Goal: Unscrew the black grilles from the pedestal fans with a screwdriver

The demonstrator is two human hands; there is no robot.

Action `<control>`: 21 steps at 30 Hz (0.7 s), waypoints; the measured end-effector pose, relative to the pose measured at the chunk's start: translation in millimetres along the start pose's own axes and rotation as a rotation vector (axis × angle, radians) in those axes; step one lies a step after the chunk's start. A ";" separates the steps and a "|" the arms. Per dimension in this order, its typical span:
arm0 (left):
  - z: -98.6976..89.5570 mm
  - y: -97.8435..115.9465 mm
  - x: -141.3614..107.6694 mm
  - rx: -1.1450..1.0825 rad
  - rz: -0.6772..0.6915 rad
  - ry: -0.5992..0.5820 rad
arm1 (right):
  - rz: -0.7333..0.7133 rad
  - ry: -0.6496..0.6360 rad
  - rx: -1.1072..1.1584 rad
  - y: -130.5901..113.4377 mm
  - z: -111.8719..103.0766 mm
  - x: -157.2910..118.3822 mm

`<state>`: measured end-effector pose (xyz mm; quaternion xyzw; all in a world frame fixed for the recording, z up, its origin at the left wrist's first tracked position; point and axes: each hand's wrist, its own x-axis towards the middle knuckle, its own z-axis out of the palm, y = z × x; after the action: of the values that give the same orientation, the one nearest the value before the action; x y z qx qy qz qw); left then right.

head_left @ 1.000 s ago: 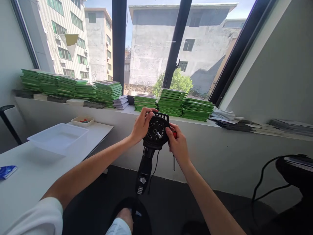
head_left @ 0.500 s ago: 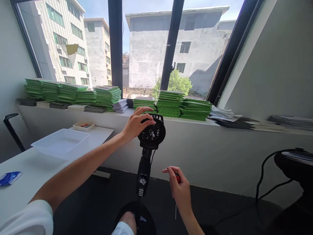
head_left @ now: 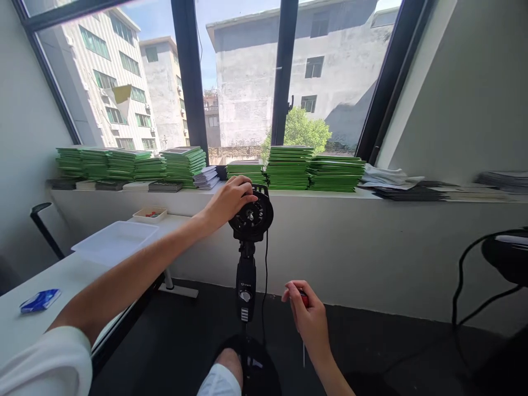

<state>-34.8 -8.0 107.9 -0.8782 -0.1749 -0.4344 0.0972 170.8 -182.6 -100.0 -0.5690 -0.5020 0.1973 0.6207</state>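
A black round motor housing (head_left: 256, 220) stands on a black stand (head_left: 246, 286) with a silver knob and buttons. My left hand (head_left: 234, 199) is closed on the upper left of the housing, its fingers curled over the rim. Lower right, away from the stand, my right hand (head_left: 307, 308) is wrapped round a screwdriver with a red and black handle (head_left: 304, 298); its thin shaft points down. The round base (head_left: 264, 366) is on the dark floor, beside my knee.
On the left, a white table (head_left: 49, 275) bears a clear plastic tray (head_left: 115, 242), a small box with red pieces (head_left: 150, 215) and a blue packet (head_left: 40, 301). Green stacks (head_left: 291, 168) line the windowsill. A black object with cables (head_left: 505, 256) is at right.
The view has shifted, bringing more of the table's legs into sight. My left fingers, spread over the housing before, are now closer together at its rim. My right hand keeps the screwdriver.
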 end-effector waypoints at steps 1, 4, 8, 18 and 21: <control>0.3 -0.3 -1.9 0.013 0.008 0.004 | 0.001 0.001 0.001 0.6 -0.3 -1.3; 2.9 -3.1 -9.2 0.066 0.052 0.024 | 0.007 0.000 0.001 2.6 -2.0 -4.2; 9.1 -6.9 -19.5 0.082 0.148 0.121 | 0.009 0.003 0.000 2.4 -4.0 -5.8; 8.6 -9.5 -13.2 0.186 0.266 0.165 | 0.016 -0.025 -0.025 2.2 -3.2 -12.1; 6.4 -11.4 -8.5 0.283 0.297 0.136 | 0.038 -0.042 -0.027 9.2 -0.3 -14.0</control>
<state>-39.3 2.6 97.4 -0.8406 -0.0957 -0.4447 0.2941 168.2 -191.7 -113.9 -0.5826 -0.5065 0.2143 0.5985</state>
